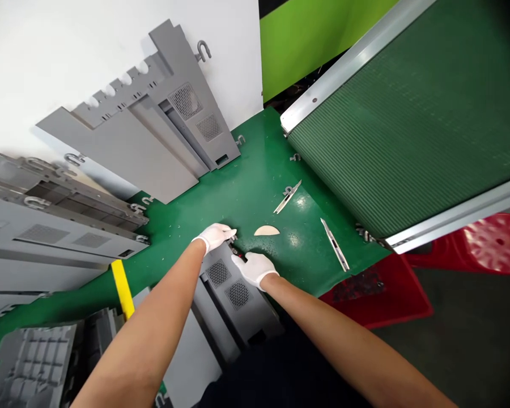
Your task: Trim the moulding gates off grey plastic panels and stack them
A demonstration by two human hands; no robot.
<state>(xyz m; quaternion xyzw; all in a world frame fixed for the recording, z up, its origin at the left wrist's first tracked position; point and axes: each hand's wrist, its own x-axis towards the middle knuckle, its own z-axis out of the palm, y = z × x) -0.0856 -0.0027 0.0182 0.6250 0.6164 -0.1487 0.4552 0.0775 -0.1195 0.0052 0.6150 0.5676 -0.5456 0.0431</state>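
Observation:
A grey plastic panel (233, 294) with two vent grilles lies near my body at the bottom centre. At its far corner is my left hand (216, 236), white-gloved, fingers closed around a small grey hook-shaped piece (233, 239). My right hand (254, 268), also gloved, is closed on a small red-and-black tool (239, 254) at the same corner; its fingers partly cover the tool. Just beyond the hands lies a flat beige half-round piece (267, 230). Farther right are a pale knife-like tool (288, 197) and a second one (335, 245).
Another grey panel (153, 136) leans against the white wall. More panels (59, 226) stand at the left, by a yellow strip (123, 288). A green ribbed conveyor (399, 130) rises at the right, above a red bin (391, 300) and a red stool (493, 243).

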